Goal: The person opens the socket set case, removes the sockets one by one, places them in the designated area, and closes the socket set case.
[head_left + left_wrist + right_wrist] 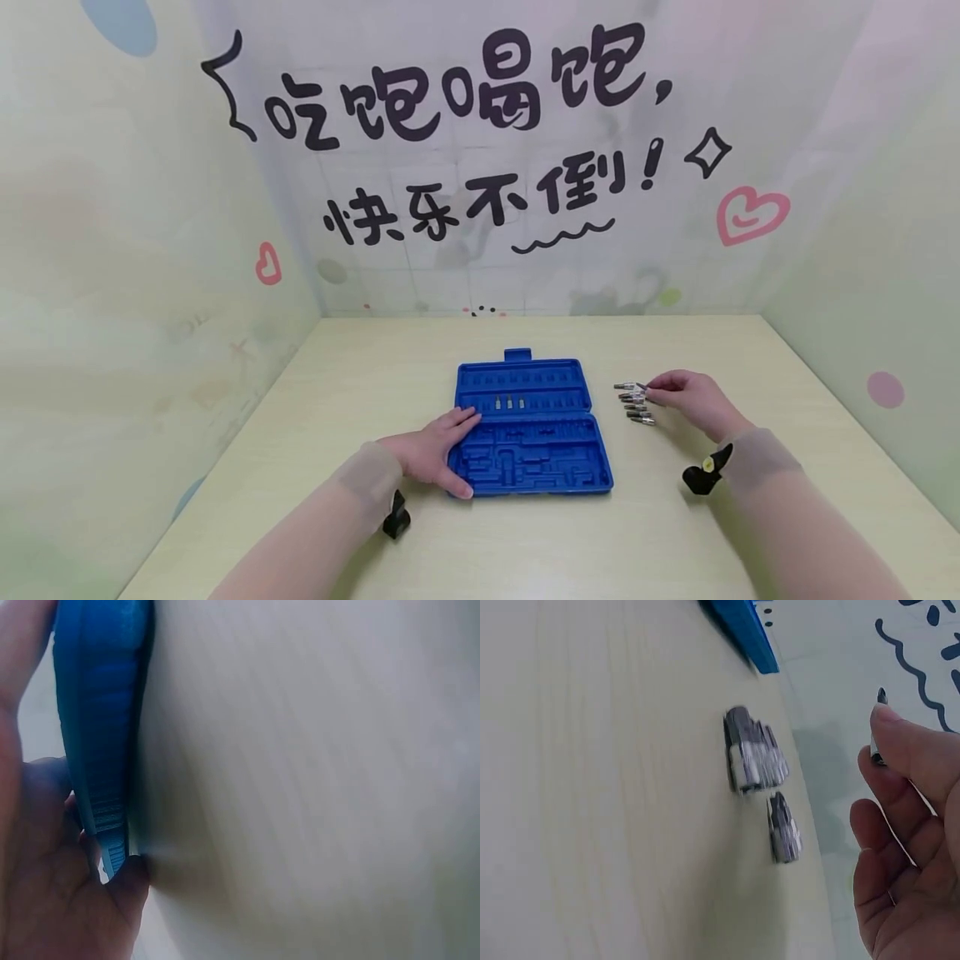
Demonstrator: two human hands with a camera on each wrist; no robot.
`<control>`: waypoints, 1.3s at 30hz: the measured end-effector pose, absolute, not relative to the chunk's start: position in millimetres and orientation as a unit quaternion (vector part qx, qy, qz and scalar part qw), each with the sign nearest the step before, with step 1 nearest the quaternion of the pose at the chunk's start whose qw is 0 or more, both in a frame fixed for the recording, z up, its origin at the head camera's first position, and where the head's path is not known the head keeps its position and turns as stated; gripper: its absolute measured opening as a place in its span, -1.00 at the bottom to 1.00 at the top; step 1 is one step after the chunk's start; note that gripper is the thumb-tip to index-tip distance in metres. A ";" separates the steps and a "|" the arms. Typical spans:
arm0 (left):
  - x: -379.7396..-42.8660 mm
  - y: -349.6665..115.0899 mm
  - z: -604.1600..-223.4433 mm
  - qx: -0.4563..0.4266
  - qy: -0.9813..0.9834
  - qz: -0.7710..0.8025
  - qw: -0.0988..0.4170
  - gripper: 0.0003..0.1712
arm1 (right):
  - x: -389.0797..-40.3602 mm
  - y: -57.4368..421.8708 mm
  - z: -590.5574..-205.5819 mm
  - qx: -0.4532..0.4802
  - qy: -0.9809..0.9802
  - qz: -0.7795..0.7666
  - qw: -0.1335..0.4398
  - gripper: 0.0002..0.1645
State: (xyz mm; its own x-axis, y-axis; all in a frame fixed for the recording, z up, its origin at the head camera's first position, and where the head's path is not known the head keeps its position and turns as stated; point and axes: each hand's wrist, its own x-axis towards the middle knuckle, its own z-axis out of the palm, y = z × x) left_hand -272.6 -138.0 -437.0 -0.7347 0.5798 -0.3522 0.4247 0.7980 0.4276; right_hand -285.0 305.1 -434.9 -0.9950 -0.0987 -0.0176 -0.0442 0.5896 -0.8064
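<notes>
An open blue plastic tool case point(540, 457) lies flat on the table, its two halves joined across the middle. Three small metal bits point(510, 402) stand in a row of slots in its far half. My left hand point(431, 450) rests on the case's left edge, thumb at the near corner and fingers extended over the side. Between thumb and forefinger, my right hand point(693, 402) pinches a small bit socket point(876, 755) with a dark tip. Several more metal bit sockets point(637, 410) lie beside that hand, to the right of the case; the right wrist view shows them blurred.
The pale wooden table point(360, 367) meets a printed back wall point(420, 283) and side walls. A latch tab point(517, 354) sticks out from the case's far edge. Black wrist camera mounts point(701, 479) hang below both wrists.
</notes>
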 end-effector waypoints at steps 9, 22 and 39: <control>-272.8 -138.9 -436.8 0.272 0.918 0.162 0.239 0.33 | -289.3 326.4 -442.4 -0.065 0.923 -0.377 0.052 -0.66; -272.6 -139.3 -437.0 0.278 0.916 0.159 0.243 0.32 | -293.7 331.2 -456.7 -0.090 0.941 -0.323 0.041 -0.78; -273.3 -138.4 -436.2 0.275 0.917 0.158 0.242 0.33 | -295.6 332.4 -458.6 -0.093 0.944 -0.315 0.038 -0.78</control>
State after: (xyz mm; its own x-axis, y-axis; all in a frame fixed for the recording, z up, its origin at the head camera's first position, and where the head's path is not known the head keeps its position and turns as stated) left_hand -273.3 -138.4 -436.2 -0.7310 0.5813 -0.3575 0.4285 0.7987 0.4225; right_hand -295.6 332.4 -458.6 -0.9798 -0.1997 -0.0139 -0.1514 0.7847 -0.6011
